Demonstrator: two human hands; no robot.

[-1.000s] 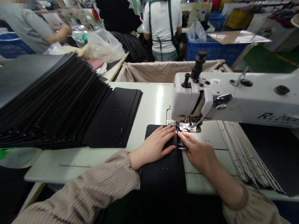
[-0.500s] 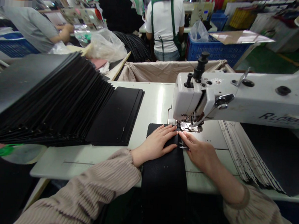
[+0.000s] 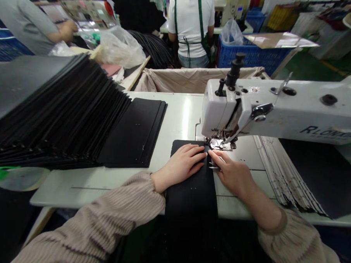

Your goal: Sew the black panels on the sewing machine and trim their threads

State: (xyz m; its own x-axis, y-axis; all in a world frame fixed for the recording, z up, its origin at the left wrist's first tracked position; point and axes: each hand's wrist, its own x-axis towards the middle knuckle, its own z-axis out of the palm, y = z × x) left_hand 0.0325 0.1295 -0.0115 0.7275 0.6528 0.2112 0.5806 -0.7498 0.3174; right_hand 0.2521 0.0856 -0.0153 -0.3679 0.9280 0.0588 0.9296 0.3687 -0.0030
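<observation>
A long black leather-like panel (image 3: 192, 202) lies under the sewing machine (image 3: 223, 108) and hangs down over the table's front edge. My left hand (image 3: 185, 163) rests flat on its upper part, fingers stretched towards the presser foot (image 3: 220, 144). At the panel's right edge, just in front of the foot, the fingertips of my right hand (image 3: 234, 174) press down. Silver blades of what look like thread snips (image 3: 213, 166) stick out from under that hand; their handles are hidden in it. The needle tip cannot be made out.
A tall leaning stack of black panels (image 3: 54, 118) stands left, beside several flat black panels (image 3: 131, 133). Right of the machine lies a pile of pale-edged black panels (image 3: 319, 176). Behind the table are a cloth-lined bin (image 3: 177, 79), a blue crate (image 3: 254, 55) and two people.
The whole view has shifted slightly, so everything sits a little higher and further left. Both hands keep nearly the same place on the panel, which shows little or no movement under the foot.
</observation>
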